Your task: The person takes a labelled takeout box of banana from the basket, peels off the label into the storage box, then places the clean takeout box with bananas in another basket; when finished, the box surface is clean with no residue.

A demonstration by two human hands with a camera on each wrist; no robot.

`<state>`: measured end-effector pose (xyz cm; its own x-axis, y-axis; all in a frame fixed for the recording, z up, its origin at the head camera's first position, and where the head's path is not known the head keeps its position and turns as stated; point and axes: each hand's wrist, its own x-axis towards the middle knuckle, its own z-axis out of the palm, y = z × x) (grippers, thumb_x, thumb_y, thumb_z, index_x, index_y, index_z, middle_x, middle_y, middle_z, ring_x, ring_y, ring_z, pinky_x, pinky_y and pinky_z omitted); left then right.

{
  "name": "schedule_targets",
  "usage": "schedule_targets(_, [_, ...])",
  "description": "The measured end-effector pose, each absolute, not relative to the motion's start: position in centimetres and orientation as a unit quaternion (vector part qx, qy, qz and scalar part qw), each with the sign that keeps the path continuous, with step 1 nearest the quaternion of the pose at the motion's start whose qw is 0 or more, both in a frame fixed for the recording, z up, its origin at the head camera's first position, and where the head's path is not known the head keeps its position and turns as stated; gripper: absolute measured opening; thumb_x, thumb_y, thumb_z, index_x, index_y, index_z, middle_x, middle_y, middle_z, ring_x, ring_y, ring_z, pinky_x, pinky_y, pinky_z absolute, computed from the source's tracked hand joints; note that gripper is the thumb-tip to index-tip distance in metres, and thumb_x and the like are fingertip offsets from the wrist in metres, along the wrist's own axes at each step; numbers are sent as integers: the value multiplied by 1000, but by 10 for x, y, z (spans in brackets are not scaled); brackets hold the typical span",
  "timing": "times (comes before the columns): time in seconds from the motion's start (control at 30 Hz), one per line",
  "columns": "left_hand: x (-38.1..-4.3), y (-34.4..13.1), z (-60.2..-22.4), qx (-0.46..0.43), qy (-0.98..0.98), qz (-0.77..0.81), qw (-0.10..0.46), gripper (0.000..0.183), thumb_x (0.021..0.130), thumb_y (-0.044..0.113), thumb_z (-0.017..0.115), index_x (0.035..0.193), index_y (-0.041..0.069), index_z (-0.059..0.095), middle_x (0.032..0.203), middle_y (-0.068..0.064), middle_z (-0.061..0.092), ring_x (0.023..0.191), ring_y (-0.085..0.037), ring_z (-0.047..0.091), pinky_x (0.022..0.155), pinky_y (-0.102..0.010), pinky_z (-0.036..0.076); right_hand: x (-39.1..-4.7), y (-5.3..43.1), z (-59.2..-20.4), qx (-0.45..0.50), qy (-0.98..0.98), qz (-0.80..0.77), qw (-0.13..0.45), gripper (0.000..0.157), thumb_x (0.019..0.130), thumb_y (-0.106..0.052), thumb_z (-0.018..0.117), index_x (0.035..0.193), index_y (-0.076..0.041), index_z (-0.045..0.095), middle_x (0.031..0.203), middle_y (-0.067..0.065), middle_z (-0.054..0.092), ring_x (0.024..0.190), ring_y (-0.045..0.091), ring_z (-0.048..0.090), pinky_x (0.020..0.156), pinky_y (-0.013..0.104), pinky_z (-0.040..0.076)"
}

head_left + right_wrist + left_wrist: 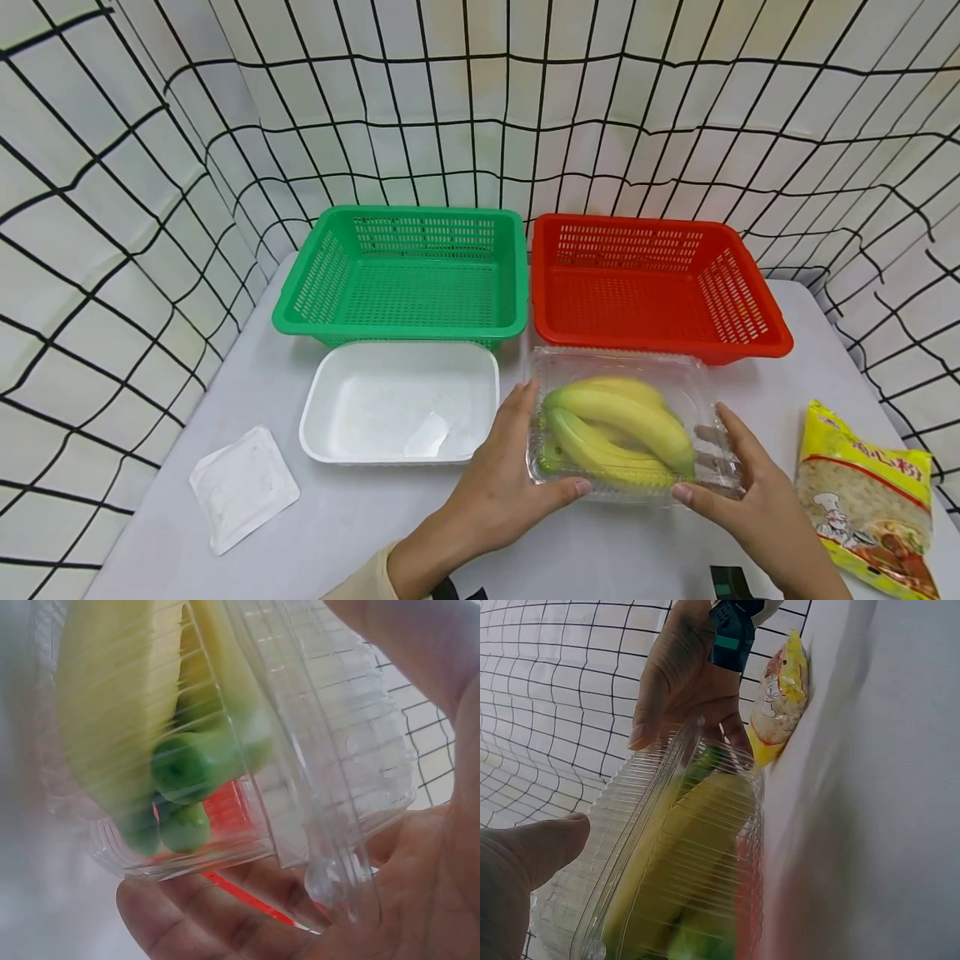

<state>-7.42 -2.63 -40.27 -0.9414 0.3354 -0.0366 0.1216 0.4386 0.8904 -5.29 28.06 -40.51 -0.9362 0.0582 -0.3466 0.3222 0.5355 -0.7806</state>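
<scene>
Both hands grip a clear plastic clamshell box (697, 383) from its two sides. Inside lie yellow bananas (622, 417) with green tips, seen through the lid; the box looks closed. My left hand (495, 483) holds the left side, its thumb along the near edge. On the opposite side is my right hand (765, 500), thumb at the near right corner. In the right wrist view, the right fingers (217, 922) reach beneath the box. The left wrist view shows the box's ribbed wall, with the left thumb (540, 851) beside it; the other left fingers are hidden there.
Behind the box stands a red basket (776, 337), with a green basket (517, 321) to its left. A white tray (397, 400) sits before the green one. A white square packet (243, 487) lies left; a yellow food bag (866, 500) lies right. Black wire mesh (510, 125) surrounds the table.
</scene>
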Motion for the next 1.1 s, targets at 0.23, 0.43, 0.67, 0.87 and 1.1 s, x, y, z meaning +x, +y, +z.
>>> schedule_targets(0.23, [-70, -36, -386, 133, 847, 507, 90, 112, 85, 50, 84, 169, 26, 13, 172, 8, 14, 157, -18, 21, 121, -55, 33, -49, 275, -393, 77, 870, -473, 118, 112, 92, -33, 82, 169, -31, 1, 163, 24, 33, 136, 45, 44, 82, 22, 58])
schedule_targets(0.43, [-71, -45, -372, 147, 846, 507, 71, 114, 84, 50, 85, 168, 28, 13, 170, 15, 16, 154, -14, 27, 119, -52, 36, -49, 265, -376, 74, 879, -461, 99, 114, 90, -35, 84, 169, -33, 2, 163, 22, 34, 133, 41, 46, 80, 20, 56])
schedule_targets(0.67, [-81, -62, -358, 136, 856, 495, 51, 115, 82, 50, 87, 168, 30, 14, 169, 16, 18, 153, -18, 30, 115, -56, 40, -61, 242, -363, 58, 865, -493, 73, 115, 87, -37, 86, 168, -36, 5, 163, 19, 31, 132, 43, 44, 79, 34, 63])
schedule_targets(0.87, [-94, -78, -348, 131, 866, 480, 46, 117, 81, 50, 88, 168, 24, 15, 170, 6, 22, 153, -24, 32, 116, -58, 39, -76, 224, -357, 11, 858, -512, 39, 110, 86, -33, 87, 168, -37, 15, 160, 15, 37, 129, 40, 44, 79, 33, 62])
schedule_targets(1.1, [-114, -104, -337, 132, 859, 494, 39, 117, 81, 47, 89, 168, 22, 15, 168, 1, 26, 141, -28, 48, 107, -50, 51, -100, 201, -350, -30, 850, -526, 16, 107, 85, -34, 88, 168, -30, 20, 155, 11, 42, 130, 37, 47, 84, 47, 62])
